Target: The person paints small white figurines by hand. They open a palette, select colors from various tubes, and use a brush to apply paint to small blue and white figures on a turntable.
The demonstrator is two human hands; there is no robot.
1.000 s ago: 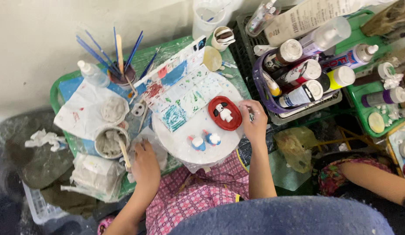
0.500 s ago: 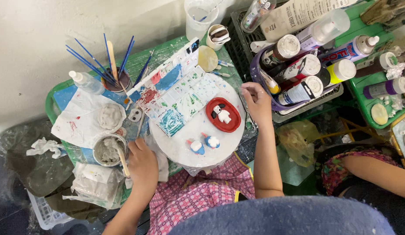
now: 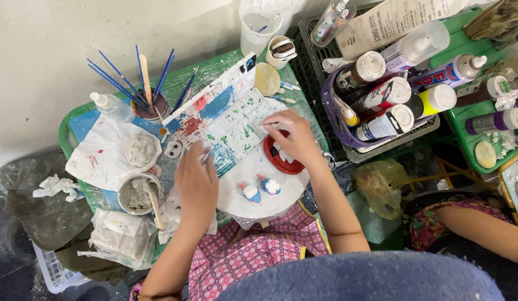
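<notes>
Head view, looking straight down; a round white disc [image 3: 259, 187] sits at centre of the green counter [image 3: 214, 69], partly over a white rectangular paint palette [image 3: 225, 120] smeared with blue, red and green.

Right hand [image 3: 295, 136] at 1 o'clock of the disc, over a red oval dish [image 3: 278, 159] holding small white pieces; grip pressed together, fingertips pinching something small and pale that I cannot make out.

Left hand [image 3: 196, 184] at 9 o'clock of the disc, lying on the palette's lower edge; fingers curled, a thin pale tip shows at the knuckles, grip otherwise cannot be told.

On the disc, toward 6 o'clock: two small clay figures [image 3: 260, 188], white bodies with blue and red paint, just beside each other, apart from both hands.

At 10 o'clock: a cup of blue-handled brushes [image 3: 147, 103]; at 8 o'clock a grey tub with a wooden stick [image 3: 137, 194]; at 2 o'clock a purple basket of paint bottles [image 3: 381, 106]; another person's arm [image 3: 482, 231] at 4 o'clock.
</notes>
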